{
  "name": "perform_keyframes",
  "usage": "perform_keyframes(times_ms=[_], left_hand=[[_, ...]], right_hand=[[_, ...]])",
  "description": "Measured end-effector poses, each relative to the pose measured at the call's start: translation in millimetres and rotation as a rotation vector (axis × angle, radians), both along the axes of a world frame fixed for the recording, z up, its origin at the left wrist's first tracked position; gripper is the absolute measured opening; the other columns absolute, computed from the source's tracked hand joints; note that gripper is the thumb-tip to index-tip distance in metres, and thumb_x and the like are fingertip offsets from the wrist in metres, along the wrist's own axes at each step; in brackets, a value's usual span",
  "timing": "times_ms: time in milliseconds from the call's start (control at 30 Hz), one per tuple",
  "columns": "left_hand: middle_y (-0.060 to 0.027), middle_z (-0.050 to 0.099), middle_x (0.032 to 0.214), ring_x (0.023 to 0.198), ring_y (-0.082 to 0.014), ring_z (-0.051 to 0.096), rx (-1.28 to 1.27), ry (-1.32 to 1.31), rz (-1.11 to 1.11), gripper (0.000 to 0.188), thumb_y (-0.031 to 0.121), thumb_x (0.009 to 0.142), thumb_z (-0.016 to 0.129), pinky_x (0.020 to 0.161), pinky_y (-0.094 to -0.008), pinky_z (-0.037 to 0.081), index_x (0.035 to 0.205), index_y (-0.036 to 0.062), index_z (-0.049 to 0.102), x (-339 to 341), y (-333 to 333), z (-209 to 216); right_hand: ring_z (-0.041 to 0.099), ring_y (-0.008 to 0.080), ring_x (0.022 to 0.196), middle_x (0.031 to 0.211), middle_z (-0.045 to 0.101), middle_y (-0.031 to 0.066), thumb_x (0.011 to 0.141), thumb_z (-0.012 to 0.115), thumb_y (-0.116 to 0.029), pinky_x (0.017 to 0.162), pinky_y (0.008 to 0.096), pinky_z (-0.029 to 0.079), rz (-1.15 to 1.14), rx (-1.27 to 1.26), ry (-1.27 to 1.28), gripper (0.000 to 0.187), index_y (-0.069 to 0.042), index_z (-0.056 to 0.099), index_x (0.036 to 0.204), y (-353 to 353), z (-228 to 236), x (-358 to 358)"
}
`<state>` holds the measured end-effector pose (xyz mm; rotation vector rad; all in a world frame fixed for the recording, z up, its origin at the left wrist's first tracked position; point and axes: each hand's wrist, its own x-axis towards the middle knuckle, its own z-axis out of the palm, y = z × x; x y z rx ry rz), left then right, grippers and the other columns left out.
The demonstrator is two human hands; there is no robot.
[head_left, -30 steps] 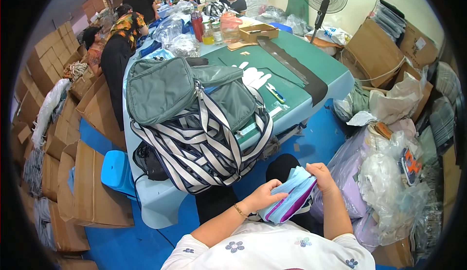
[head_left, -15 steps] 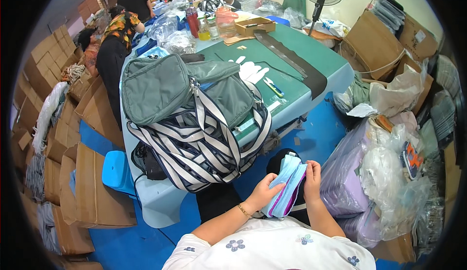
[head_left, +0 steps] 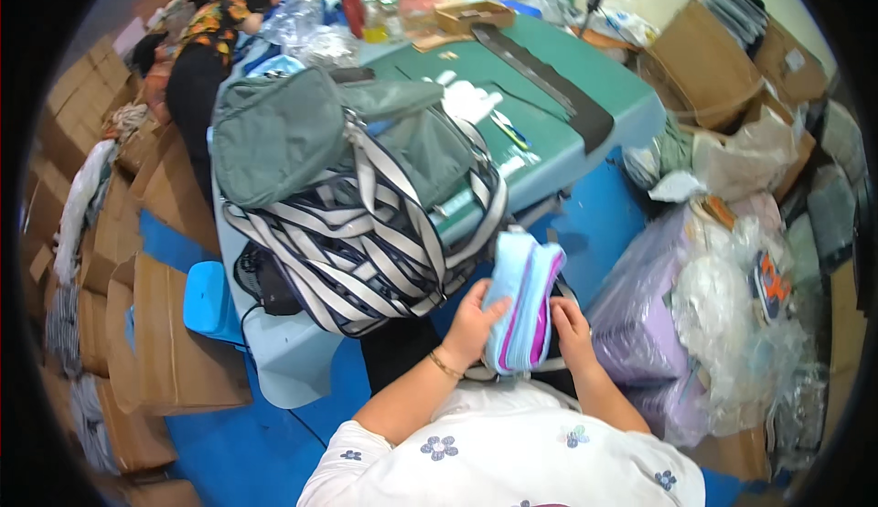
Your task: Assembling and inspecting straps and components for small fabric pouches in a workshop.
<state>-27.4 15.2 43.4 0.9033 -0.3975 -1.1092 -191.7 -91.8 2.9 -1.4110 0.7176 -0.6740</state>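
Upright in front of my body is a light blue zip pouch (head_left: 521, 310) with purple trim along its edges. My left hand (head_left: 472, 326) grips its left side, thumb across the front. At the lower right edge, the fingers of my right hand (head_left: 574, 335) are bent against the pouch; part of that contact is hidden. On the table just beyond lies a grey-green bag (head_left: 283, 137), its striped navy-and-white straps (head_left: 366, 242) heaped over the near edge.
The green-topped table (head_left: 567, 59) carries white gloves (head_left: 468, 100), small snips (head_left: 509, 130), a dark strip (head_left: 549, 86) and a wooden tray (head_left: 476, 15). Plastic-wrapped purple stacks (head_left: 645, 306) stand right. A blue stool (head_left: 210, 301) and cartons (head_left: 174, 333) are left. A person (head_left: 197, 59) bends over the far left side.
The pouch has risen away from my body and turned more upright, showing a fuller side. My right hand has slid from its upper edge to its lower right. The view has shifted slightly.
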Motion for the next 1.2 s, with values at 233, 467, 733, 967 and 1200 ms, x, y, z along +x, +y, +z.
perform_keyframes(times_ms=[233, 467, 733, 967, 1200], left_hand=[[-0.0048, 0.058, 0.111, 0.098, -0.0130, 0.056, -0.084, 0.198, 0.013, 0.026, 0.016, 0.093, 0.052, 0.086, -0.0293, 0.044, 0.117, 0.0064, 0.047, 10, -15, -19], [-0.0077, 0.054, 0.112, 0.104, -0.0141, 0.052, 0.020, -0.085, -0.044, 0.029, 0.010, 0.090, 0.054, 0.091, -0.0283, 0.041, 0.115, 0.0023, 0.042, -10, -14, -32], [-0.0128, 0.048, 0.117, 0.108, -0.0183, 0.048, -0.032, -0.404, 0.046, 0.057, -0.001, 0.083, 0.053, 0.097, -0.0319, 0.036, 0.131, 0.0025, 0.023, -1, -9, -3], [-0.0061, 0.051, 0.110, 0.100, -0.0096, 0.047, 0.033, -0.526, 0.205, 0.028, 0.016, 0.095, 0.044, 0.089, -0.0230, 0.036, 0.119, 0.0008, 0.047, 17, -25, 9], [-0.0049, 0.052, 0.105, 0.092, -0.0106, 0.051, -0.052, -0.303, 0.325, 0.026, 0.022, 0.096, 0.043, 0.083, -0.0249, 0.042, 0.115, 0.0033, 0.047, 15, -25, -9]], right_hand=[[0.049, 0.0174, 0.108, 0.120, 0.046, 0.0102, 0.089, 0.056, -0.018, 0.092, 0.0279, 0.039, 0.024, -0.171, -0.018, 0.039, 0.002, 0.048, 0.121, -2, 15, 15], [0.045, 0.0261, 0.115, 0.124, 0.044, 0.0167, 0.083, 0.063, -0.028, 0.097, 0.0336, 0.036, -0.057, -0.361, 0.077, 0.057, 0.005, 0.044, 0.124, 7, 25, 19], [0.051, 0.0182, 0.077, 0.088, 0.051, 0.0087, 0.081, 0.059, -0.005, 0.068, 0.0274, 0.042, -0.114, -0.481, 0.057, 0.021, 0.000, 0.055, 0.102, 16, 38, 25], [0.052, 0.0244, 0.069, 0.079, 0.054, 0.0085, 0.066, 0.062, 0.006, 0.059, 0.0328, 0.044, -0.049, -1.020, -0.034, 0.035, -0.004, 0.061, 0.100, 29, 38, 20], [0.052, 0.0231, 0.069, 0.078, 0.053, 0.0068, 0.065, 0.064, 0.007, 0.058, 0.0300, 0.044, 0.023, -1.099, -0.064, 0.036, -0.004, 0.061, 0.099, 24, 34, 6]])
